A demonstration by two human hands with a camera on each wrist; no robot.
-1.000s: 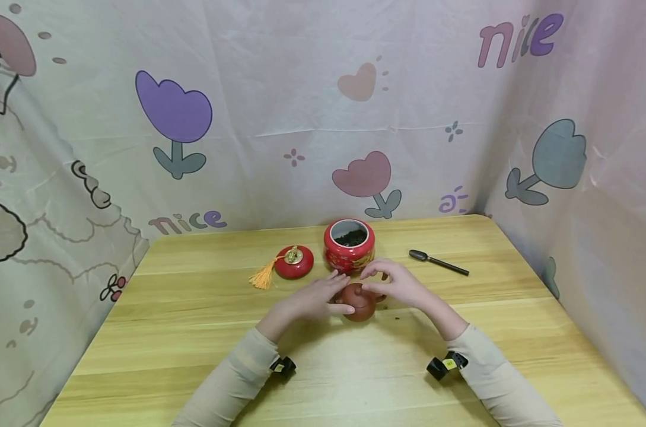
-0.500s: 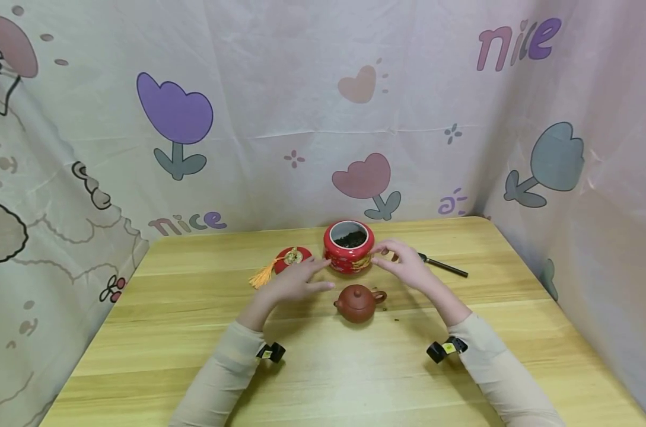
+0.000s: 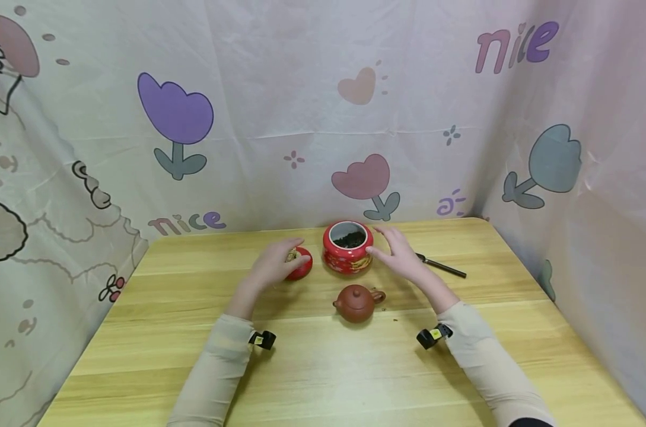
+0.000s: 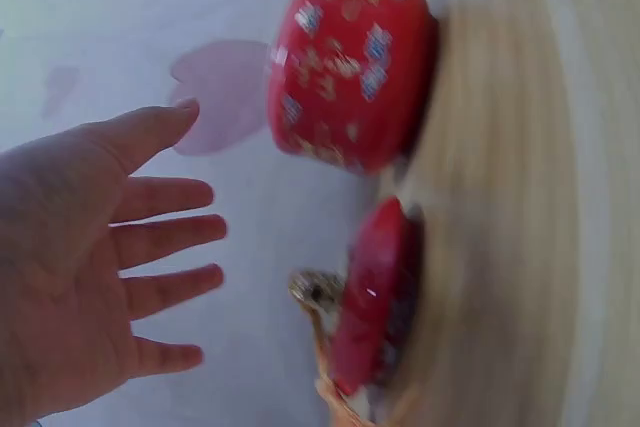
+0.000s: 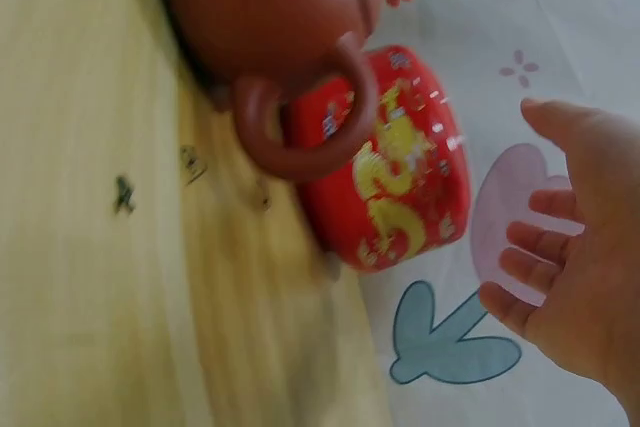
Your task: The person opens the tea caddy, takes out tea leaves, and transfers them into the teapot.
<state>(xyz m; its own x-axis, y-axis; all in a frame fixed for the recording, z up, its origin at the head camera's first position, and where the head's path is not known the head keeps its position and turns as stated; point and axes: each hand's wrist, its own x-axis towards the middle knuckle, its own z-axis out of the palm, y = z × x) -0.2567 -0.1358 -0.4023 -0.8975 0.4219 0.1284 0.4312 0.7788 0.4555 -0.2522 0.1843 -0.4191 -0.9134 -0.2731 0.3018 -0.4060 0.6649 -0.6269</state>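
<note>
My left hand [image 3: 274, 261] hovers over the red lid [image 3: 304, 267], with its fingers spread and straight in the left wrist view. The lid has a gold knob [image 4: 316, 290] and an orange tassel [image 4: 345, 405]. At the right side of the red jar [image 3: 333, 255] is my right hand [image 3: 400, 255], fingers apart and relaxed, holding nothing. The jar stands uncovered, with dark tea leaves [image 3: 350, 239] inside and a gold dragon on its side. In front of it sits a brown clay teapot [image 3: 355, 305] with its lid on, its handle [image 5: 305, 132] to the right.
A dark, slim scoop [image 3: 445, 268] lies on the wooden table [image 3: 323, 379] to the right, partly behind my right hand. Small tea crumbs [image 5: 123, 194] are scattered by the teapot handle. A patterned curtain [image 3: 269, 89] hangs along the table's back edge.
Both hands have left the teapot. My left hand has moved left and back to the lid; my right hand has gone back to the jar's right side. The teapot and jar stay put.
</note>
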